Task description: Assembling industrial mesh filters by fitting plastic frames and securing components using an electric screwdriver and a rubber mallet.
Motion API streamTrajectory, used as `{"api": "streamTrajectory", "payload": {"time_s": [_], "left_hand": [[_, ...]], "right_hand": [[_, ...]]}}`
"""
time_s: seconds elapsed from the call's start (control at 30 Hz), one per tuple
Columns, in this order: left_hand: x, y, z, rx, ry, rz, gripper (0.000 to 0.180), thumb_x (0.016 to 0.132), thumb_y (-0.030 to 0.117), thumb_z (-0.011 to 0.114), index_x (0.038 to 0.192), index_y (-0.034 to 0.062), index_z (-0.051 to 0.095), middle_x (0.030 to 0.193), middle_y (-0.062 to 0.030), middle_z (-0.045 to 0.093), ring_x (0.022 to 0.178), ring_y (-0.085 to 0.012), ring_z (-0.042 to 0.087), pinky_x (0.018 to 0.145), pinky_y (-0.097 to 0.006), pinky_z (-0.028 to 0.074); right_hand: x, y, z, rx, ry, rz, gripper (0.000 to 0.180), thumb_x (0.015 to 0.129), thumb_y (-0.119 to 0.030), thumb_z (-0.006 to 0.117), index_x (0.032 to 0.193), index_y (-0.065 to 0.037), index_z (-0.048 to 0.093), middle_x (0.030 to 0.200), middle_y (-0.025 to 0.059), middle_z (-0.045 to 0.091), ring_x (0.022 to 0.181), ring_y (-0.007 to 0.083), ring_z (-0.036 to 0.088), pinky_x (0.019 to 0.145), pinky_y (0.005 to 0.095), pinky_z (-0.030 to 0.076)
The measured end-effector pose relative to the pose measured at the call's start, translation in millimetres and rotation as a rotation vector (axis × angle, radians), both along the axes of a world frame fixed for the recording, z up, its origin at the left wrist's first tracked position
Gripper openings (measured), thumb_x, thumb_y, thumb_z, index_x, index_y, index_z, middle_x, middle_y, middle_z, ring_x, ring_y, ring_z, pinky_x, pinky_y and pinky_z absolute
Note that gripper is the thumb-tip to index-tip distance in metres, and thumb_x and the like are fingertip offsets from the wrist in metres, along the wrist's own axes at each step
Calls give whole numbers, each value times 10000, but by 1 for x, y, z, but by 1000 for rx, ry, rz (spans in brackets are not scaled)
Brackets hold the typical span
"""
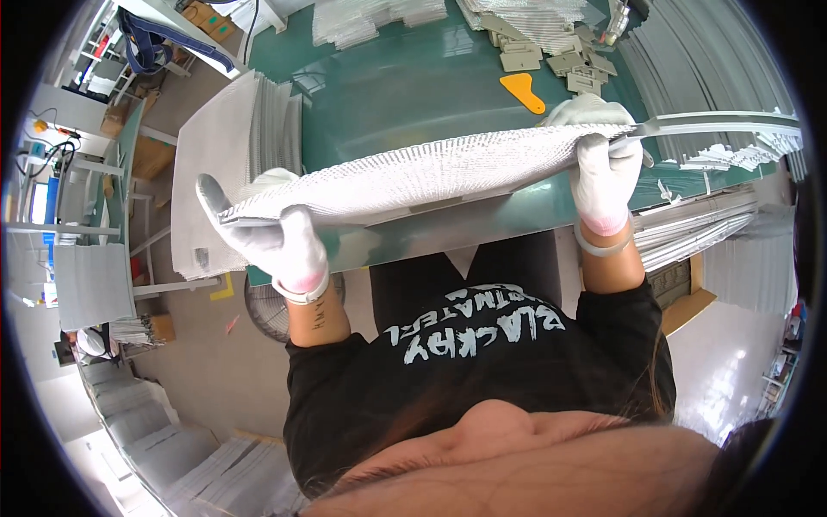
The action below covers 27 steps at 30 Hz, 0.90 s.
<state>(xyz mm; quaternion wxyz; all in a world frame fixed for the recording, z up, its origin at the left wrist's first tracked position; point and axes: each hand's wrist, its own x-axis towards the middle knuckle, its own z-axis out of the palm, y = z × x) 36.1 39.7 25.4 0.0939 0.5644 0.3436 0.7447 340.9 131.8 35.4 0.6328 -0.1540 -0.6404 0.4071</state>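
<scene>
Plainly, the long white panel with a finely ribbed face [431, 172] was up in front of me, over the glossy green tabletop [370, 103], its far face hidden. Its long axis ran left to right, the right end slightly farther from my body. My white-gloved left hand [277, 246] was closed on the left end, one finger jutting past it; my white-gloved right hand [603, 177] pinched the other end, thumb nearside, the remaining fingers partly covered. Whether the pale strip [724, 125] beyond that grip joined the panel, I couldn't tell. I could make out no writing on the panel; pale lettering [478, 323] crossed my black shirt [517, 379]. Farther out lay an orange-yellow curved scraper [522, 92], beige flat plates [568, 65] and, leftward, stacked whitish sheets [211, 172].
</scene>
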Motion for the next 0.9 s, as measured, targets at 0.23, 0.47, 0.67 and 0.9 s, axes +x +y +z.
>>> {"api": "streamTrajectory", "payload": {"time_s": [0.23,0.47,0.67,0.9], "left_hand": [[-5,-17,-151,-478,462,389,1339,660,167,900,1509,-61,-110,1554,-306,139,1440,-404,223,1195,-457,168],[21,-13,-144,-790,428,500,1360,623,249,922,1487,-100,-68,1047,-303,603,896,-407,640,792,-418,529],[-11,-20,-165,-760,501,447,1211,720,206,857,1513,-53,-21,913,-259,643,767,-420,651,680,-434,536],[-12,-19,-81,-461,-208,-299,844,813,-23,685,1513,8,214,1207,-131,621,1094,-262,609,968,-390,479]], "right_hand": [[-23,12,11,-215,45,-212,124,933,-34,605,1045,19,602,966,14,634,870,62,544,805,230,449],[-21,35,2,-242,46,-234,168,982,-129,606,1084,3,588,963,-8,615,849,35,506,768,206,425],[-10,41,-13,-250,-5,-276,268,1011,-154,562,1224,9,561,1094,40,645,941,83,570,852,254,462],[7,45,-29,-222,8,-217,229,1011,-174,566,1158,1,561,1040,51,644,922,111,592,848,286,489]]}}
